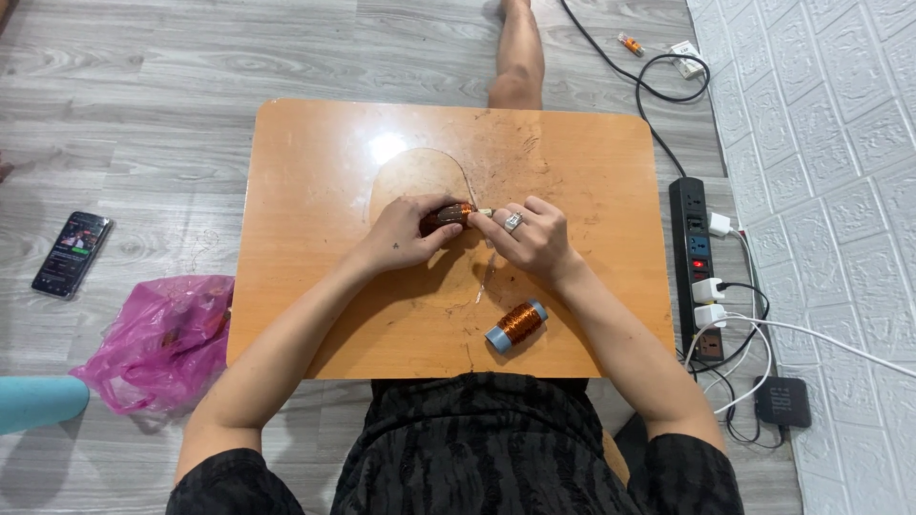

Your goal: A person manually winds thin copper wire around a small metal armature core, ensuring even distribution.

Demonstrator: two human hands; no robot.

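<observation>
Mid-frame, on the low wooden table (pixel 315 191), my left hand (pixel 405 236) grips a small coil of copper wire (pixel 454 215) while my right hand (pixel 536 240), ring on one finger, pinches its end. A second copper-wire spool (pixel 516 325) with pale blue ends lies below, near the table's lower edge. Pink plastic bag (pixel 157 343) and phone (pixel 72 254) on the floor at left; power strip (pixel 695 262) at right.
</observation>
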